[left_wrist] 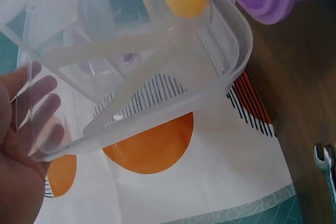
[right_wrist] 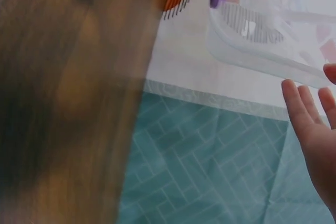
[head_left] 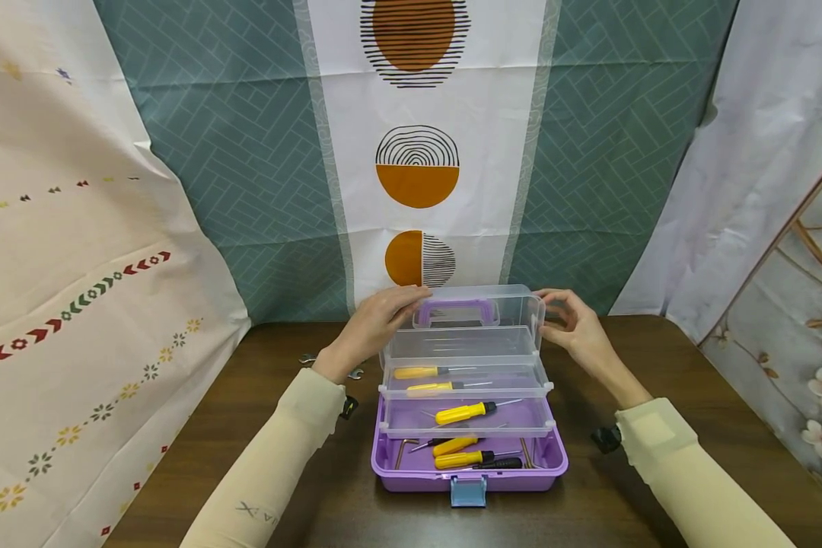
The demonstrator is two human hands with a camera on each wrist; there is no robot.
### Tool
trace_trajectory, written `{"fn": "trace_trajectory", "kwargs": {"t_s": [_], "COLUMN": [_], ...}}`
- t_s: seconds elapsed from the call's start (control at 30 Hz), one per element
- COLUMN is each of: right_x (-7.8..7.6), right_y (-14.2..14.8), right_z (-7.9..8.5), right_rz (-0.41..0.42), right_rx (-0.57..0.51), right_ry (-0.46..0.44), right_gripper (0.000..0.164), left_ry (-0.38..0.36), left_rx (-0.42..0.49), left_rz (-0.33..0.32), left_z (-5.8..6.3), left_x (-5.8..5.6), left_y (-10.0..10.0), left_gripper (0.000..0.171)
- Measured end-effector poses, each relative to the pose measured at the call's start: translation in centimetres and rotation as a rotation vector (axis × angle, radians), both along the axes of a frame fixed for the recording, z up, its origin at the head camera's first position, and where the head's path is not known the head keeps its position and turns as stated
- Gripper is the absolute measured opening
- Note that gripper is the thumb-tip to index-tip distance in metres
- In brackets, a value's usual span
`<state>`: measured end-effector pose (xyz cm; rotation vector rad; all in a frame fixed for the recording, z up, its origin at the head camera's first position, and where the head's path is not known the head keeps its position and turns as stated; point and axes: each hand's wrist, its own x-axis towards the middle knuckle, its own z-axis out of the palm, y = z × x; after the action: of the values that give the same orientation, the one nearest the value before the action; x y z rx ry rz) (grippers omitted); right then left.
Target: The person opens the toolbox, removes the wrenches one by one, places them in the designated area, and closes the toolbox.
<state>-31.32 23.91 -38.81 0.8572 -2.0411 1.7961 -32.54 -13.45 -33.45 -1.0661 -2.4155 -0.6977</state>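
Observation:
A purple toolbox (head_left: 507, 482) stands raised on the table, its clear lid (head_left: 517, 308) swung up and its two see-through trays fanned out. My left hand (head_left: 373, 323) lies at the lid's upper left corner. Through the plastic in the left wrist view, the extended fingers (left_wrist: 44, 106) show behind the lid. At the lid's right edge is my right hand (head_left: 578, 327), its fingers extended; contact is hard to tell. Several yellow-handled screwdrivers (head_left: 460, 413) lie in the trays and base. A black-handled screwdriver (head_left: 503, 463) and bent hex keys (head_left: 402, 454) are also in the base.
Behind the left forearm, wrenches (head_left: 356, 374) lie on the brown table (head_left: 301, 434). A blue latch (head_left: 468, 492) hangs at the toolbox's front. Patterned cloth (head_left: 418, 106) hangs behind the table and along both sides.

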Motion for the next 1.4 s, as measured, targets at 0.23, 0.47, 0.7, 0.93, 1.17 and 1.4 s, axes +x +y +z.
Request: {"fn": "trace_trajectory", "kwargs": {"t_s": [0.23, 0.47, 0.7, 0.93, 1.17, 1.4], "right_x": [0.6, 0.8, 0.5, 0.8, 1.3, 2.2], "right_y": [0.0, -1.2, -2.4, -2.8, -2.7, -2.6], "right_z": [2.0, 4.9, 6.1, 6.1, 5.7, 5.3], "right_rz": [-0.125, -0.149, -0.087, -0.118, -0.134, -0.153], "right_rx": [0.21, 0.462, 0.62, 0.692, 0.69, 0.693], "right_ry": [0.089, 0.216, 0.233, 0.307, 0.42, 0.482], "right_gripper": [0.033, 0.034, 0.037, 0.037, 0.037, 0.04], "left_ry": [0.024, 0.049, 0.081, 0.139, 0.212, 0.314], "left_rx": [0.04, 0.042, 0.027, 0.022, -0.006, -0.015], "left_rz": [-0.004, -0.034, -0.049, -0.078, -0.068, -0.116], "left_z": [-0.4, -0.3, -0.4, -0.5, -0.7, -0.9], "left_x": [0.1, 0.3, 0.8, 1.2, 1.8, 2.3], "left_y": [0.2, 0.0, -0.2, -0.3, -0.4, -0.6], "left_gripper": [0.036, 0.036, 0.036, 0.036, 0.04, 0.042]}}
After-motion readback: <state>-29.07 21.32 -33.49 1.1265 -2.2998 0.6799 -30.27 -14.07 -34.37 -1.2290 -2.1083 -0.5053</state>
